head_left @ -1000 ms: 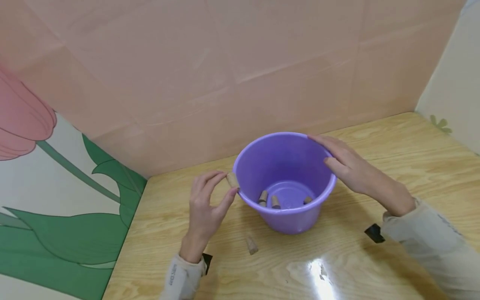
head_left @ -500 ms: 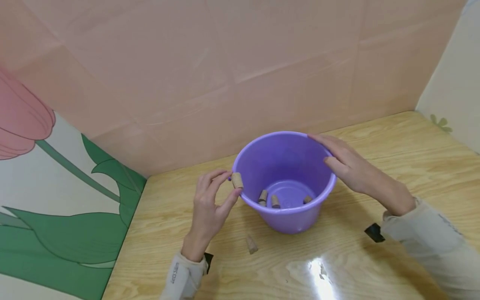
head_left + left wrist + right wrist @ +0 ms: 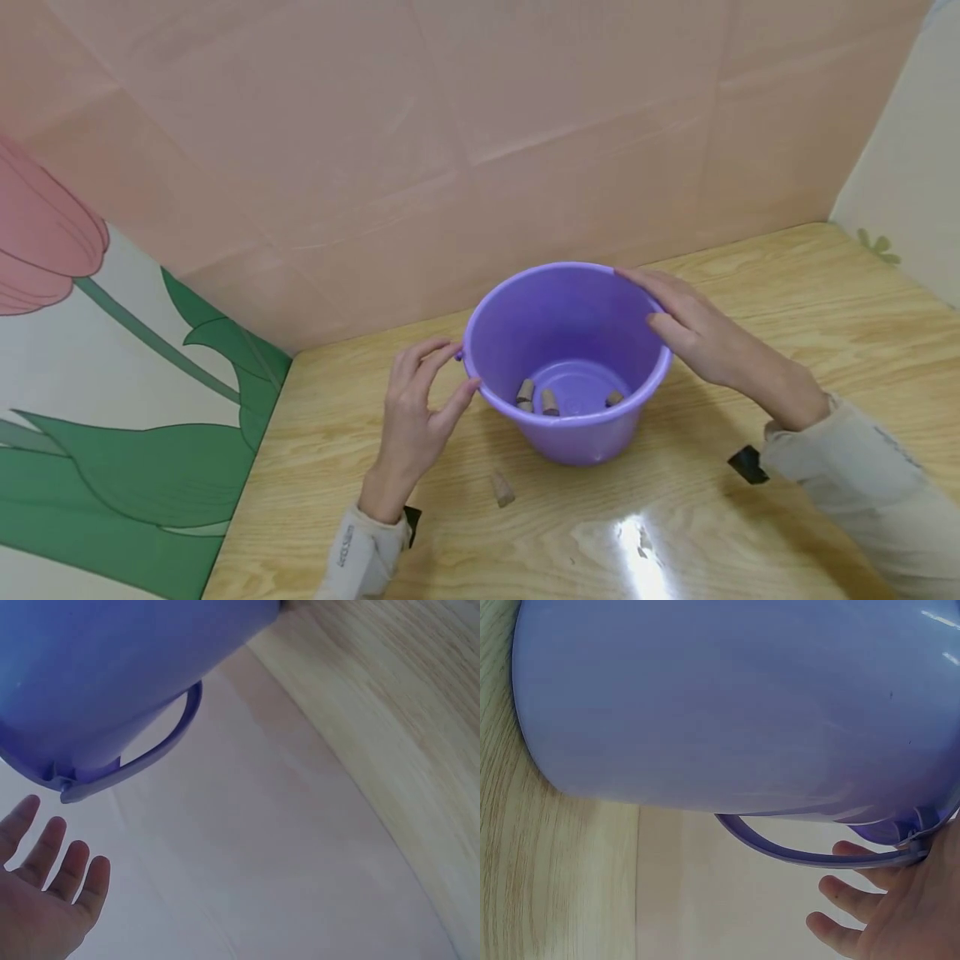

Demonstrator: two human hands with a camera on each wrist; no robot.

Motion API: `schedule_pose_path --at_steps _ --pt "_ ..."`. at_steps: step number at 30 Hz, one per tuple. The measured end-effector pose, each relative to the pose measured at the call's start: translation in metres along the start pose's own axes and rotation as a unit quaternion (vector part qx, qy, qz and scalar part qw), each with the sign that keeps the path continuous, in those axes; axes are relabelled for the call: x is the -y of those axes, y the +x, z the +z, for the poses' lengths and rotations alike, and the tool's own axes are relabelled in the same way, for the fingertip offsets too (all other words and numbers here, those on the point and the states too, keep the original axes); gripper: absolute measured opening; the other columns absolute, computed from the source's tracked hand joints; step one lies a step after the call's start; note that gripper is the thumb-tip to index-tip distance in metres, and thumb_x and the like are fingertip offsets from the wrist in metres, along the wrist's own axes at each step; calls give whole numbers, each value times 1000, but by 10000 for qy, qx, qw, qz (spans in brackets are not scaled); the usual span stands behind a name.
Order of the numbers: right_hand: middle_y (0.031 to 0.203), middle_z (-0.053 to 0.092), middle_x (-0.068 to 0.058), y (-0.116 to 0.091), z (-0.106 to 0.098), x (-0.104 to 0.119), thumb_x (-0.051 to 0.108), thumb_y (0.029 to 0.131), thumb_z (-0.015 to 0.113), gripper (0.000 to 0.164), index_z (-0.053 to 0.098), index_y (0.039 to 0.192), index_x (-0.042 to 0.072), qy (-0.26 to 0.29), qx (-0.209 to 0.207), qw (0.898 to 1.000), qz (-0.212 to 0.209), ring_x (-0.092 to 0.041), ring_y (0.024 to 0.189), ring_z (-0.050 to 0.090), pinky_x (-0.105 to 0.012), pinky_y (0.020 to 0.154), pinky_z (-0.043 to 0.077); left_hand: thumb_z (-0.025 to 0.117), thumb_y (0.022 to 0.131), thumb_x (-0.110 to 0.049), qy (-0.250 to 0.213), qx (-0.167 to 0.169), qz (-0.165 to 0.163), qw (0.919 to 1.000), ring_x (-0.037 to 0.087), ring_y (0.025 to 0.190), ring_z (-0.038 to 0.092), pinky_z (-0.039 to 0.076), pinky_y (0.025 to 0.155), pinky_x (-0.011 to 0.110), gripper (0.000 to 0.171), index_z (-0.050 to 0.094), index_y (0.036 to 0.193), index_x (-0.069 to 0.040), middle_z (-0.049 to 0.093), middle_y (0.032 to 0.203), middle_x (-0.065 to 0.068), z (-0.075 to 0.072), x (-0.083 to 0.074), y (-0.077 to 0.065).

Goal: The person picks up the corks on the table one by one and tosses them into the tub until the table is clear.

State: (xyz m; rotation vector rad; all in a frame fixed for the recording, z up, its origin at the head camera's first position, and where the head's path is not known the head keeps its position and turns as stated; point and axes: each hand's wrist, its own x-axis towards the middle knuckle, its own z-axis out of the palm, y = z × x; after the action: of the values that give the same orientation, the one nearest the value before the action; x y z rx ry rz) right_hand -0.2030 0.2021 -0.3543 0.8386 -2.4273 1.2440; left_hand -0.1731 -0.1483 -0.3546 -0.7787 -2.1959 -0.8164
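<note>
A purple bucket stands on the wood-grain table, its mouth facing up. Inside, on its floor, lie several small brown cork-like pieces. My left hand is at the left of the rim with nothing between thumb and fingers; the fingertips are right by the rim. In the left wrist view its fingers are spread below the bucket's handle. My right hand rests on the right of the rim. The right wrist view shows its fingers extended past the handle's end, outside the wall.
A small tapered brown piece lies on the table in front of the bucket. Behind is a wall covered in pinkish sheeting. A panel with a painted tulip stands at the left, a pale wall at the right.
The cork-like piece pinched in my left hand at the rim has been let go and no longer shows there. My right hand and the bucket have hardly moved.
</note>
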Motion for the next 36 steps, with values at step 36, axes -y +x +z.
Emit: schedule_pose_path --at_steps 36 --pt "147 46 -26 1 0 5 0 93 41 58 38 151 4 -31 20 9999 95 -45 135 41 -62 107 32 81 78 -44 642 1392 -262 9878 29 124 53 44 104 50 71 58 134 -7 60 130 11 -2 23 -38"
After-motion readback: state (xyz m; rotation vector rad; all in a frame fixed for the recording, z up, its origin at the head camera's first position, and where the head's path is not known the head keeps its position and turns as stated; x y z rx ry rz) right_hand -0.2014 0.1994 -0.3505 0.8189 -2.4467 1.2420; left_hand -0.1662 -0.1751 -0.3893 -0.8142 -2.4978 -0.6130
